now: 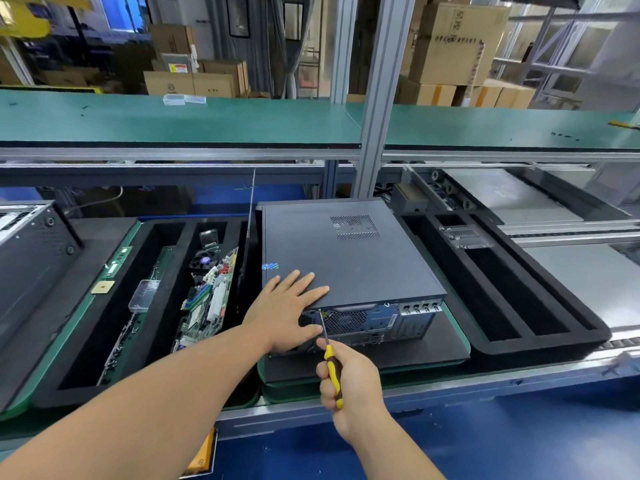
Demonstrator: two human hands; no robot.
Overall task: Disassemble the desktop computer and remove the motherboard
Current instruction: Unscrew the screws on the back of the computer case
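A dark grey desktop computer [349, 258] lies flat on a black mat over a green pallet, its rear panel facing me. My left hand [287, 310] rests flat, fingers spread, on the near left corner of its side cover. My right hand [349, 379] grips a yellow-and-black screwdriver [331, 368]. The screwdriver's tip touches the upper left of the rear panel, by the fan grille [346, 322].
A black foam tray [114, 306] on the left holds a green motherboard [211, 299], memory sticks and a clear plastic box. Another black case [27, 258] sits at the far left. To the right lies a foam tray [512, 292] with long slots. A green shelf [173, 123] runs overhead.
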